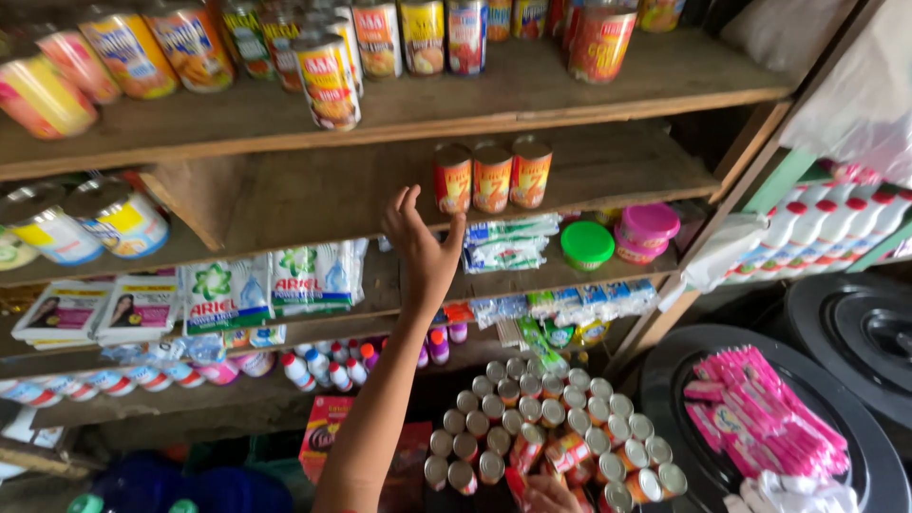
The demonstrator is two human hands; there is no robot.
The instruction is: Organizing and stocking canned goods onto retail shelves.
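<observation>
Left hand (423, 249) was up by the middle wooden shelf (313, 195), fingers spread wide and holding nothing — just beside three red-and-yellow cans (491, 178) standing upright there. Right hand (551, 494) sat low among the tray of cans (546, 423) — couldn't tell its grip.

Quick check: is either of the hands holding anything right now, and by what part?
Left hand: open, empty, raised beside three red cans. Right hand: mostly cut off among the boxed cans; any hold cannot be told.
</observation>
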